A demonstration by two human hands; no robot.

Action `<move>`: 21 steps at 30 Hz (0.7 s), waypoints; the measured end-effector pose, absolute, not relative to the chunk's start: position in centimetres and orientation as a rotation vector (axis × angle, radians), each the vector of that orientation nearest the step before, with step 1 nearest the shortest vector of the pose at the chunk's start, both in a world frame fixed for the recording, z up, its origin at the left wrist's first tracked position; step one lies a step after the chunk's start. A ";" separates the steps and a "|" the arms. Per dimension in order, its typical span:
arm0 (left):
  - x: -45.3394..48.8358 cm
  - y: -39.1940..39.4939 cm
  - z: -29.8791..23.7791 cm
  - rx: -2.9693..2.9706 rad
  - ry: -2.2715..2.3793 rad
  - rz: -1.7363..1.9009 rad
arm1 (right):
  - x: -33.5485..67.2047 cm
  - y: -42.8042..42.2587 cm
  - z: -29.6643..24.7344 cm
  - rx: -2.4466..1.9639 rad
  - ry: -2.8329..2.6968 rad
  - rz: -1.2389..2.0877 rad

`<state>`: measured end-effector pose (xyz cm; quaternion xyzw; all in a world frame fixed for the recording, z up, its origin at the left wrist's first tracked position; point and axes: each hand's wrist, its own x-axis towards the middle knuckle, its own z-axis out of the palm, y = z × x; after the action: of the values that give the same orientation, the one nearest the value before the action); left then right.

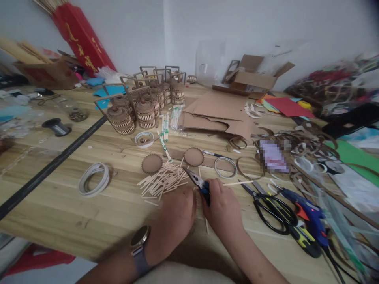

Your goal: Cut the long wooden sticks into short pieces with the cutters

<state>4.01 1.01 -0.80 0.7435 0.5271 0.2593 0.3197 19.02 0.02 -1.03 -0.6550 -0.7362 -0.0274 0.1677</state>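
Note:
My right hand [222, 205] is wrapped round needle-nose pliers [197, 180] with blue-black handles, their jaws pointing up and left. My left hand [180, 215], with a watch on its wrist, is closed right beside the pliers; what its fingers hold is hidden. Just beyond it lies a loose pile of short cut wooden sticks [166, 179]. A longer thin stick [238, 183] reaches out to the right of my right hand. Two round cardboard discs with dark scalloped edges, one on the left [152, 163] and one on the right [194, 156], lie behind the pile.
Black scissors [274, 213], a yellow utility knife [306, 238] and a blue glue gun [308, 207] lie at right. White tape rolls [94, 179] sit at left. Small woven baskets with handles [146, 112] stand behind, near torn cardboard [213, 110] and a wire spool [56, 127].

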 end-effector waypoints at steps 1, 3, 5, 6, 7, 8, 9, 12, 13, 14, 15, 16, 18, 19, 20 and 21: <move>4.1 1.2 -0.9 1.964 1.403 0.664 | 18.9 0.2 -1.1 -1.876 -2.083 -0.054; 4.0 1.6 -0.9 1.989 1.420 0.596 | 19.0 0.6 -1.2 -1.856 -2.030 0.070; 3.6 2.0 -0.6 1.985 1.409 0.546 | 19.4 0.9 -1.2 -1.809 -1.941 0.245; 3.3 2.2 -0.4 1.956 1.389 0.547 | 19.6 1.1 -1.1 -1.784 -1.892 0.337; 3.1 2.4 0.0 1.897 1.344 0.561 | 19.8 1.2 -0.8 -1.757 -1.848 0.436; 2.8 2.6 0.3 1.805 1.278 0.585 | 20.1 1.3 -0.6 -1.727 -1.807 0.538; 2.5 2.9 0.6 1.689 1.205 0.617 | 20.3 1.4 -0.2 -1.700 -1.768 0.626; 1.9 3.6 1.3 1.396 1.096 0.720 | 21.0 1.5 0.8 -1.652 -1.708 0.744; 1.7 3.9 1.4 1.382 1.122 0.752 | 21.1 1.5 1.0 -1.649 -1.715 0.732; 1.6 4.2 1.4 1.412 1.173 0.783 | 21.2 1.4 1.2 -1.645 -1.735 0.711; 1.6 4.5 1.4 1.474 1.229 0.812 | 21.2 1.4 1.2 -1.638 -1.764 0.697; 1.6 4.7 1.3 1.549 1.281 0.848 | 21.2 1.3 1.2 -1.624 -1.795 0.692; 1.7 4.8 1.2 1.694 1.360 0.951 | 21.0 1.0 1.1 -1.592 -1.842 0.690; 1.9 4.8 1.1 1.751 1.375 0.990 | 20.8 0.9 1.0 -1.575 -1.861 0.695; 2.1 4.7 1.1 1.783 1.365 0.996 | 20.7 0.8 0.9 -1.559 -1.877 0.702; 2.3 4.5 1.1 1.784 1.333 0.959 | 20.6 0.6 0.8 -1.548 -1.887 0.706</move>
<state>2.26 4.52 1.06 0.6891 0.5150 0.3702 0.3506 20.55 0.63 0.77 -0.5818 -0.7096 0.2653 0.2960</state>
